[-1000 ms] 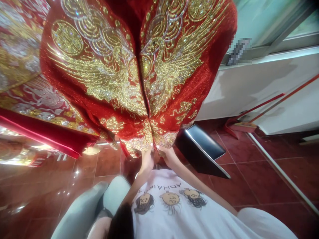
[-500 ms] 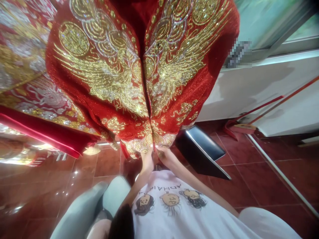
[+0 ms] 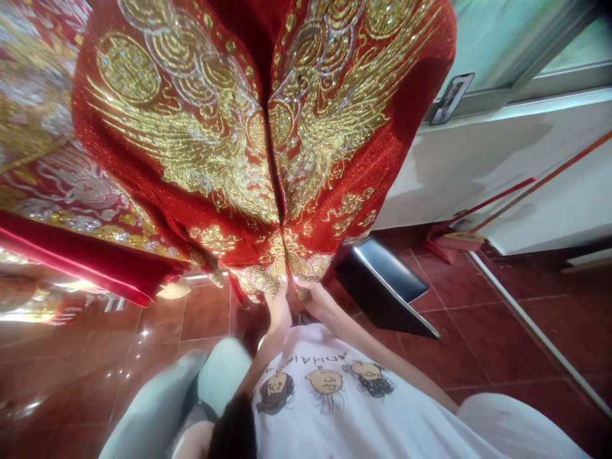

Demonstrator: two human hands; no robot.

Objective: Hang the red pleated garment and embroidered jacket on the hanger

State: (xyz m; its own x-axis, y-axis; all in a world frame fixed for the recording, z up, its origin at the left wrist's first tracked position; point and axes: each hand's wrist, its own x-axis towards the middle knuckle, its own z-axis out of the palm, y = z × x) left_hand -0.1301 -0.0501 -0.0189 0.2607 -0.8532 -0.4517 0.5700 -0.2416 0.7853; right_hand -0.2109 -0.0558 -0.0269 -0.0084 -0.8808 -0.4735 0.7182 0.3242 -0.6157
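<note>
A red jacket (image 3: 229,146) with gold and silver embroidery hangs in front of me, its two front panels meeting along a central opening. At the bottom of that opening my left hand (image 3: 277,299) pinches the hem on the left side. My right hand (image 3: 308,290) grips the hem just right of the opening, close to the other hand. Both thumbs lie on the embroidered border (image 3: 253,277); the other fingers are hidden behind or under the cloth.
To the left hang more embroidered red garments (image 3: 43,146) and a red cloth strip (image 3: 95,261). A black bin-like object (image 3: 382,280) stands on the tiled floor (image 3: 488,331) at right. Beyond are a red dustpan (image 3: 444,242), a pale pole (image 3: 540,338) and a phone (image 3: 452,99) on the window ledge.
The view shifts slightly, so the jacket moves right and then back left in the picture. Both hands keep their hold at the hem.
</note>
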